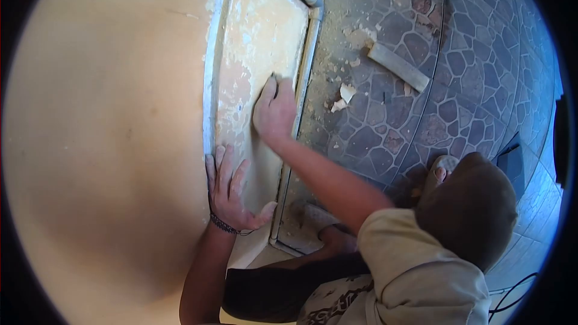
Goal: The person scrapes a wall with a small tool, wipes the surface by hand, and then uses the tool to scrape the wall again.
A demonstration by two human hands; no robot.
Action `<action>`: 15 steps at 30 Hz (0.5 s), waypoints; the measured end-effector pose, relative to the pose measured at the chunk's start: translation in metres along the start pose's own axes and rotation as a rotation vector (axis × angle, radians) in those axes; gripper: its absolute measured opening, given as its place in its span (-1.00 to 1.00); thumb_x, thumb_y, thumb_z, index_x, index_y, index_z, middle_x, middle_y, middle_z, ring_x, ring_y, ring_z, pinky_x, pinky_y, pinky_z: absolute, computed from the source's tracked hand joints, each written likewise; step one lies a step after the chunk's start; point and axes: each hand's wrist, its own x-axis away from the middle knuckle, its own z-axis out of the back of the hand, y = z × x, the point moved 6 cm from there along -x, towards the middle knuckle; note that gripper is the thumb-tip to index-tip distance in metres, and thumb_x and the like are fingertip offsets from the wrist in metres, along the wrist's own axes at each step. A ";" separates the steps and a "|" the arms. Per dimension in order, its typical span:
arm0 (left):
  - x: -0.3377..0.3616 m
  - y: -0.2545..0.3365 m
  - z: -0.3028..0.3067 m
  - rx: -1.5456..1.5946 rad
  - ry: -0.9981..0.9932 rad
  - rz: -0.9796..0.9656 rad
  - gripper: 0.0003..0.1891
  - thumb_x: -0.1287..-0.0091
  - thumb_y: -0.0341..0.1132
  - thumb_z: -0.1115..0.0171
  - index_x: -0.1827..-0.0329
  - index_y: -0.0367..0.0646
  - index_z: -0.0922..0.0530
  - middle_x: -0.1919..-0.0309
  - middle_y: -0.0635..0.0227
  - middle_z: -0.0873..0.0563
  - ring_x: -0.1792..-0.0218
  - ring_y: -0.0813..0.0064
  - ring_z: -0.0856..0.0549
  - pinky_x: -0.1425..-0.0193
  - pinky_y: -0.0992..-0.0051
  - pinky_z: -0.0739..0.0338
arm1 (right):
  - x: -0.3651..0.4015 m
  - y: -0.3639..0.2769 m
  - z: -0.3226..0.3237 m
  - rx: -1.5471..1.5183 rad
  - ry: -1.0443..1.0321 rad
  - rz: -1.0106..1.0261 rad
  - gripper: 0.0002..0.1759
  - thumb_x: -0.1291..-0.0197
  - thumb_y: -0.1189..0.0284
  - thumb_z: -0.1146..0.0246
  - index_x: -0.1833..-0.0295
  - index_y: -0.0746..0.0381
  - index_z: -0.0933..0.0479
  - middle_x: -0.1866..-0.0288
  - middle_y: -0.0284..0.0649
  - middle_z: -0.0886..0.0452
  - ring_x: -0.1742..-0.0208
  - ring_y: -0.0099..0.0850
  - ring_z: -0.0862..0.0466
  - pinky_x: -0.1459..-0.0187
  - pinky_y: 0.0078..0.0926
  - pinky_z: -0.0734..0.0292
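My left hand (pixel 230 195) lies flat with spread fingers on the lower part of a peeling wall panel (pixel 238 84), beside a pale raised strip (pixel 212 66). A dark beaded bracelet (pixel 224 224) circles that wrist. Farther up the same panel, my right hand (pixel 277 111) is closed, its knuckles against the surface. A small dark tip shows at its fingers, but what it grips is too hidden to name. Old paint around both hands is patchy and flaked.
A pipe-like edging (pixel 308 48) runs between panel and floor. On the stone-patterned floor (pixel 463 66) lie a grey flat strip (pixel 398 67), paint flakes (pixel 345 94) and dust. A sandalled foot (pixel 442 171) and a bent knee (pixel 466 210) are close on the right. A black cable (pixel 512 295) curves lower right.
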 end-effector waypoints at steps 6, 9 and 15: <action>-0.002 0.003 0.000 -0.016 -0.019 0.014 -0.12 -0.09 0.20 -0.30 -0.35 -0.28 -0.35 -0.36 -0.25 -0.36 -0.40 -0.30 -0.32 -0.46 -0.26 0.00 | -0.015 -0.006 0.008 -0.036 0.012 -0.182 -0.60 -0.47 0.20 0.09 0.14 0.35 -0.43 0.21 0.24 -0.56 0.13 0.15 -0.57 0.09 0.06 -0.42; 0.002 0.000 -0.003 -0.004 -0.039 0.014 -0.11 -0.08 0.20 -0.31 -0.35 -0.28 -0.35 -0.36 -0.26 -0.36 -0.40 -0.30 -0.31 -0.46 -0.28 0.02 | 0.017 -0.025 0.010 -0.088 0.137 0.087 -0.59 -0.48 0.20 0.10 0.15 0.36 -0.42 0.30 0.21 -0.57 0.22 0.14 -0.59 0.10 0.04 -0.45; -0.002 0.002 -0.004 -0.019 -0.044 0.018 -0.12 -0.07 0.17 -0.31 -0.34 -0.28 -0.34 -0.35 -0.27 -0.36 -0.39 -0.31 -0.32 -0.46 -0.28 0.04 | -0.025 -0.021 0.006 -0.026 -0.007 -0.158 -0.59 -0.49 0.20 0.15 0.12 0.34 -0.40 0.22 0.22 -0.56 0.22 0.15 -0.58 0.09 0.06 -0.47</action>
